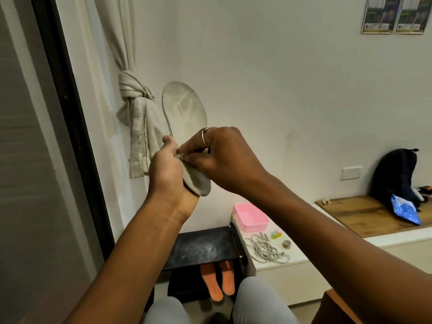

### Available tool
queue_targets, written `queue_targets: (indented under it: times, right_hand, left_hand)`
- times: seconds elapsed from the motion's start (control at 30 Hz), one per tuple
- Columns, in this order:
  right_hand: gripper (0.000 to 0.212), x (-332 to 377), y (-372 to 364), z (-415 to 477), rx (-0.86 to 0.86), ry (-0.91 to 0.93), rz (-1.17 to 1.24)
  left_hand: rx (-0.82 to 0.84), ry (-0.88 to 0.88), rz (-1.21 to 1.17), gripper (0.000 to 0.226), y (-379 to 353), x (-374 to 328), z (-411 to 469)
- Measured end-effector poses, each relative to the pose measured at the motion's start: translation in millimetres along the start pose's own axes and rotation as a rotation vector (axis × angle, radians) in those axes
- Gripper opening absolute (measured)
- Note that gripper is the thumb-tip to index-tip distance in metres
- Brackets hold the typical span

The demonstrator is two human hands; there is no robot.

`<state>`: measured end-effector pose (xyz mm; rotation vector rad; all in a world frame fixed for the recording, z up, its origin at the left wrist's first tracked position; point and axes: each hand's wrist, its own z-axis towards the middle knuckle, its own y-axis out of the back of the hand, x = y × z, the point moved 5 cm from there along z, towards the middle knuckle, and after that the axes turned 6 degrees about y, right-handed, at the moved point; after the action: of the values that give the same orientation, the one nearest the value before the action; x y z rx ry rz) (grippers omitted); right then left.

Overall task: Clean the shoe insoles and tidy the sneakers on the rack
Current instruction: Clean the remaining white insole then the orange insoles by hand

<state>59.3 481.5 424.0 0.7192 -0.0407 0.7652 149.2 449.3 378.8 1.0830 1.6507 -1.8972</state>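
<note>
A grey, dusty insole (184, 108) is held upright in front of me, toe end up. My left hand (167, 169) grips its lower half from the left. My right hand (222, 157), a ring on one finger, has its fingers curled against the insole's middle and pinches something small there; what it is cannot be told. Below, the black shoe rack (203, 247) has a dusty top shelf. Two orange insoles (218, 281) lie side by side on a lower level of the rack.
A white ledge (280, 260) right of the rack carries a pink plastic tub (251, 217), a tangle of grey laces (266, 251) and small items. A knotted curtain (136, 108) hangs at left. A dark backpack (395, 176) sits on a wooden bench (360, 213).
</note>
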Motion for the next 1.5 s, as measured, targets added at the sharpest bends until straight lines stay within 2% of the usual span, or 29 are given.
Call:
queue_targets:
  times: [0.27, 0.43, 0.53, 0.73, 0.87, 1.0, 1.2, 1.33, 1.5]
  right_hand:
    - [0.016, 3, -4, -29, 0.101, -0.012, 0.163]
    - [0.013, -4, 3, 0, -0.044, 0.041, -0.028]
    - [0.012, -9, 0, 2, -0.083, 0.032, -0.040]
    - [0.014, -1, -2, -28, 0.065, 0.053, 0.101]
    - [0.015, -2, 10, -7, 0.047, 0.146, -0.137]
    - [0.016, -15, 18, 15, 0.002, 0.087, -0.272]
    - [0.016, -6, 8, -13, 0.118, 0.121, -0.084]
    - [0.015, -15, 20, 10, 0.015, 0.152, -0.215]
    - [0.015, -40, 32, 37, -0.124, -0.010, -0.234]
  left_hand:
    - [-0.015, -0.002, 0.030, 0.059, 6, -7, 5]
    - [0.014, -0.013, 0.019, 0.053, -3, 7, -1]
    - [0.020, -0.020, 0.041, 0.052, -2, 8, 0]
    - [0.024, 0.013, 0.091, 0.060, 1, -2, 1]
    - [0.071, -0.002, 0.063, 0.052, -7, 11, 0]
    - [0.068, -0.042, 0.100, 0.047, -6, 15, 3]
    - [0.052, -0.082, 0.085, 0.034, -6, 4, -3]
    - [0.120, -0.080, 0.122, 0.042, -10, 14, 0]
    - [0.154, -0.100, 0.209, 0.044, -14, 22, 1]
